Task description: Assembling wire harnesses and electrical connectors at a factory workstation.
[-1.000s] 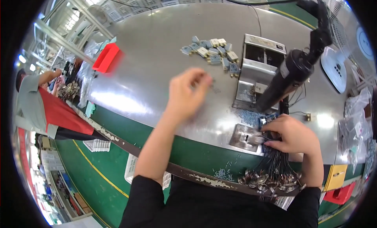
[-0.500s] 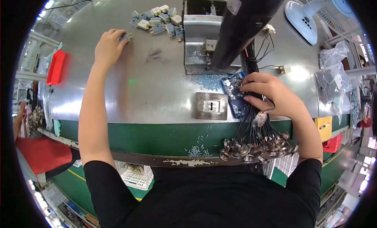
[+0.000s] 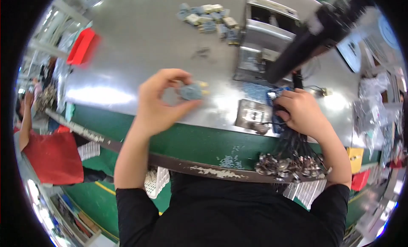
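The left hand (image 3: 159, 100) pinches a small grey-blue part (image 3: 191, 91) between thumb and fingertips above the steel table (image 3: 127, 47). The right hand (image 3: 299, 113) grips a black wire bundle (image 3: 293, 149), just right of a square metal plate (image 3: 250, 115).

Clear plastic bags (image 3: 374, 106) piled at far right of table; contents unclear.

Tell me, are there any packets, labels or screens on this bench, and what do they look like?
Clear plastic bags: heaped at the bench's far right edge, crumpled, see-through.
Blue packet: flat, under the right hand, beside the metal machine.
Screens: none clearly visible.
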The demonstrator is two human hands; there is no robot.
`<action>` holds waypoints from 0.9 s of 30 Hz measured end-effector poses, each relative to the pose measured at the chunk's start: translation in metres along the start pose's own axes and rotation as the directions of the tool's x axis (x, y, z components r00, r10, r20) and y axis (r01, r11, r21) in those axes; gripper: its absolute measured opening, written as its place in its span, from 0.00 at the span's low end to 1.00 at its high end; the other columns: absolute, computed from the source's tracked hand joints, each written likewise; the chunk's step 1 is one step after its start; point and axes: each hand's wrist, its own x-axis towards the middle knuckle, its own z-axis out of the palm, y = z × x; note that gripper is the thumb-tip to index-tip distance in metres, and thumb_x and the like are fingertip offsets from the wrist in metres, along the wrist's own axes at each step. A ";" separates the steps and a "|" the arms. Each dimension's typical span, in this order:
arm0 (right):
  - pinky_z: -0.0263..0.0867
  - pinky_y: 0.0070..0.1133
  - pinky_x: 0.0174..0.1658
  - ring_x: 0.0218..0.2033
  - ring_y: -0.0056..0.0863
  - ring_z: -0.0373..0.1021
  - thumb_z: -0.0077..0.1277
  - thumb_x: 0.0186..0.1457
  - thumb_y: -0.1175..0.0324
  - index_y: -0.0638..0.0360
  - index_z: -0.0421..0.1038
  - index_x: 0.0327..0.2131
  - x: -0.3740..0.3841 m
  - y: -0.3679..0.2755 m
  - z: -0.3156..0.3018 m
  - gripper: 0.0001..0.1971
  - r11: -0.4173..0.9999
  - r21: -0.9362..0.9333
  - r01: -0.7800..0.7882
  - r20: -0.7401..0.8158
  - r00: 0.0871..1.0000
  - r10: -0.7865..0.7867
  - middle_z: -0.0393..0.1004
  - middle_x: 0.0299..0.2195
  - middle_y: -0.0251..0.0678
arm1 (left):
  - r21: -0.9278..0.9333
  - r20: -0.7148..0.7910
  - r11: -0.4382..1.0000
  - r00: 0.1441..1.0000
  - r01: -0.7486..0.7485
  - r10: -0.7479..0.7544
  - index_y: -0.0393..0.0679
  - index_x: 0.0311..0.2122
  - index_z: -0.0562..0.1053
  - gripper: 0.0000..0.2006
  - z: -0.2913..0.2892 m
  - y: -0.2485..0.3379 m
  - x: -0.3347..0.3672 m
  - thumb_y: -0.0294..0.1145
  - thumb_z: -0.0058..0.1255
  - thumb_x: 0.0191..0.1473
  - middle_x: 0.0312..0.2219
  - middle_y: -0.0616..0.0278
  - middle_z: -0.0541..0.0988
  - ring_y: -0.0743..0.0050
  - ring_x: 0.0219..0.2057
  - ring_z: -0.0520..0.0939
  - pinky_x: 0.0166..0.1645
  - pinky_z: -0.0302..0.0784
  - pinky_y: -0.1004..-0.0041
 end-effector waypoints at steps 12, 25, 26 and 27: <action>0.67 0.37 0.40 0.32 0.48 0.70 0.62 0.47 0.77 0.63 0.72 0.29 -0.009 0.005 -0.006 0.08 0.986 0.157 -0.050 -0.070 0.996 0.061 0.74 0.28 0.42 | -0.083 0.021 0.978 0.980 -0.194 0.196 0.43 0.47 0.79 0.26 0.020 0.035 0.009 0.23 0.76 0.40 0.38 0.64 0.85 0.74 0.34 0.82 0.41 0.79 0.74; 0.70 0.36 0.38 0.33 0.47 0.74 0.63 0.50 0.78 0.64 0.71 0.31 -0.014 0.012 -0.008 0.09 0.966 0.252 -0.053 -0.122 0.989 0.086 0.75 0.27 0.43 | -0.294 0.361 0.956 0.927 0.013 0.099 0.40 0.49 0.81 0.15 0.103 0.023 0.021 0.20 0.58 0.55 0.40 0.60 0.86 0.71 0.34 0.83 0.36 0.75 0.75; 0.70 0.35 0.36 0.31 0.46 0.74 0.63 0.49 0.78 0.64 0.72 0.31 -0.014 0.013 -0.007 0.09 0.957 0.284 -0.049 -0.127 0.988 0.088 0.75 0.27 0.43 | -0.283 0.328 0.955 0.927 -0.087 0.181 0.40 0.47 0.82 0.14 0.109 0.021 0.021 0.21 0.58 0.55 0.40 0.59 0.86 0.70 0.34 0.84 0.36 0.76 0.74; 0.70 0.34 0.34 0.30 0.45 0.74 0.64 0.49 0.78 0.64 0.72 0.30 -0.015 0.013 -0.007 0.09 0.947 0.318 -0.046 -0.131 0.987 0.092 0.76 0.27 0.43 | -0.267 0.285 0.958 0.941 -0.103 0.181 0.39 0.43 0.83 0.11 0.115 0.022 0.021 0.22 0.60 0.53 0.37 0.56 0.86 0.67 0.36 0.85 0.36 0.77 0.72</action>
